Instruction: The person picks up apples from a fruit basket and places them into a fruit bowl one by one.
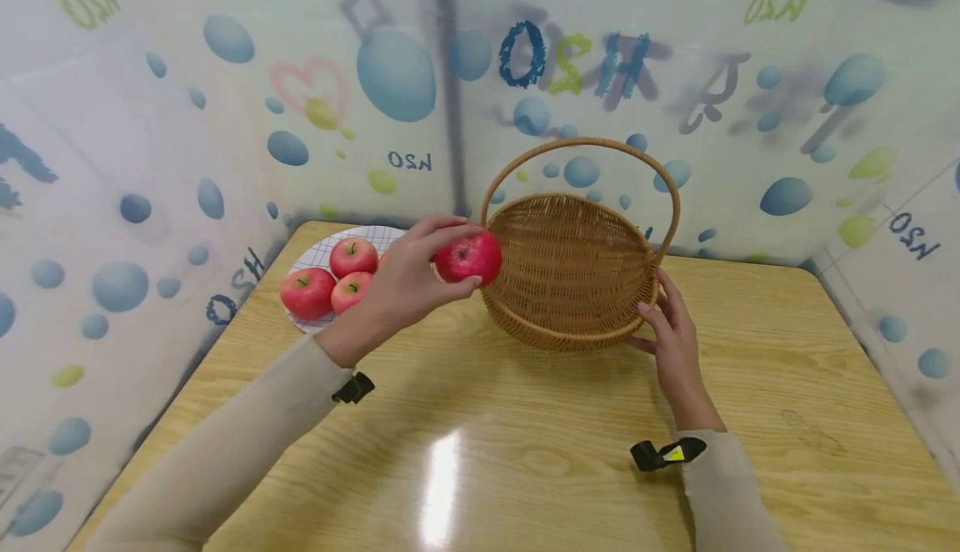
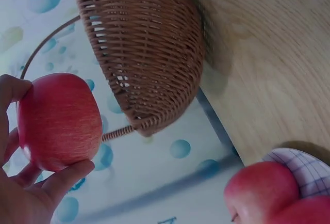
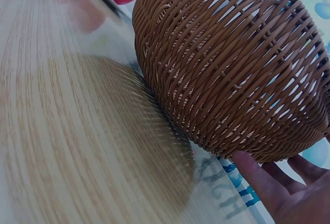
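Note:
My left hand (image 1: 401, 281) holds a red apple (image 1: 480, 257) between thumb and fingers, at the left edge of a brown wicker basket (image 1: 573, 273). In the left wrist view the same apple (image 2: 61, 122) is apart from the basket's woven side (image 2: 149, 43). At the basket's right side my right hand (image 1: 675, 348) grips the rim, thumb toward the front and fingers around the edge near the handle's foot. The right wrist view has the thumb and fingers of this hand (image 3: 294, 193) against the wicker. No apple shows inside the basket.
Several red apples (image 1: 307, 292) lie on a white plate with a checked pattern (image 1: 378, 238) at the table's back left, partly behind my left hand. The basket's tall arched handle (image 1: 585, 143) stands up. A patterned curtain (image 1: 405, 160) borders the wooden table (image 1: 525, 452).

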The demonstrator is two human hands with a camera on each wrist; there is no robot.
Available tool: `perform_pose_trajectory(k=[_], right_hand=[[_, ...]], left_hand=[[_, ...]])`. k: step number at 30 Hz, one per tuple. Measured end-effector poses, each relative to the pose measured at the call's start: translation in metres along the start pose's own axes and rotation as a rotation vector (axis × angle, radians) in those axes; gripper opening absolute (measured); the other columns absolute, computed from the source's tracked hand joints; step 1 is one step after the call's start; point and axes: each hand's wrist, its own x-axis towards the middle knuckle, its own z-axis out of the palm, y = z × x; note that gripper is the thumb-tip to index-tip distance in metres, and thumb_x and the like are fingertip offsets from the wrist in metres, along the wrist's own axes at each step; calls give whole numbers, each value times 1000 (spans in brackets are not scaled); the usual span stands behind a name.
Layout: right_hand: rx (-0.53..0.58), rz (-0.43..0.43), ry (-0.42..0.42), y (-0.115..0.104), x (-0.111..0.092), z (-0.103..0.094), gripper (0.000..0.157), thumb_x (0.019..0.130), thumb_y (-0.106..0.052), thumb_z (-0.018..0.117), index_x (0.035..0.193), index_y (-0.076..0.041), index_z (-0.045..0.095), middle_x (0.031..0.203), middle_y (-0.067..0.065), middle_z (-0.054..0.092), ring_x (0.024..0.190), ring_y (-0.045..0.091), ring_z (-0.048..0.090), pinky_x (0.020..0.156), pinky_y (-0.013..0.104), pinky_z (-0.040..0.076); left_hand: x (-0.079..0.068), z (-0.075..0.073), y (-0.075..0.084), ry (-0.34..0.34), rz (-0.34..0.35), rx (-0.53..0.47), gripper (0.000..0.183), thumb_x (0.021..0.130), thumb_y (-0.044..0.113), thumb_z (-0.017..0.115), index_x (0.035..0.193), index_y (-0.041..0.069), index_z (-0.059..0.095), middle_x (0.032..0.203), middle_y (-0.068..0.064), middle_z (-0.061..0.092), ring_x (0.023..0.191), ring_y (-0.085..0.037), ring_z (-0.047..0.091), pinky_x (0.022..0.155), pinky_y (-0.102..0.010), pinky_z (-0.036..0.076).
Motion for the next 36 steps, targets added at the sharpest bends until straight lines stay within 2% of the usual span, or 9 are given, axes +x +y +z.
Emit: perform_pose_trajectory(k=[6,10,16,26,32,36], right_hand=[[-2,-4,-2,0,0,0,59,108,-29,45,161,-39,21,167,11,25,143,39,39,75,17,59],[-6,-3,2,0,1,-1,58,108,-30,45,161,-39,21,167,12,25,144,40,38,75,17,59],[2,6,2,1,2,0,59,108,-29,45,161,-39,20,168,11,23,145,40,37,74,16,59],[-2,5,7,0,2,-3,59,109,-29,44,161,-40,19,168,10,24,143,38,39,74,16,59],[-8,10,22,2,2,-3,58,109,-28,43,161,-39,20,166,12,27,139,34,41,75,16,59],[-13,12,18,3,3,0,59,109,-29,44,161,-39,19,166,12,27,139,35,42,75,16,59]], left_hand=[[-6,-9,-20,62,-76,-23,56,82,22,85,135,21,65,143,-5,56,125,-24,58,91,-44,61],[-3,-15,-37,78,-136,-2,57,82,23,84,136,20,64,146,-5,54,127,-25,56,91,-47,60],[9,-21,-67,82,-204,15,56,85,23,82,138,17,62,147,-9,53,131,-28,53,92,-52,59],[36,-26,-115,81,-311,33,61,90,27,76,146,14,54,146,-13,53,130,-31,51,95,-53,57],[46,-26,-136,72,-430,-8,65,92,30,74,149,11,50,148,-15,53,133,-33,51,102,-53,54],[50,-27,-149,51,-495,13,67,93,30,73,151,11,47,150,-16,51,135,-35,49,103,-53,53]])
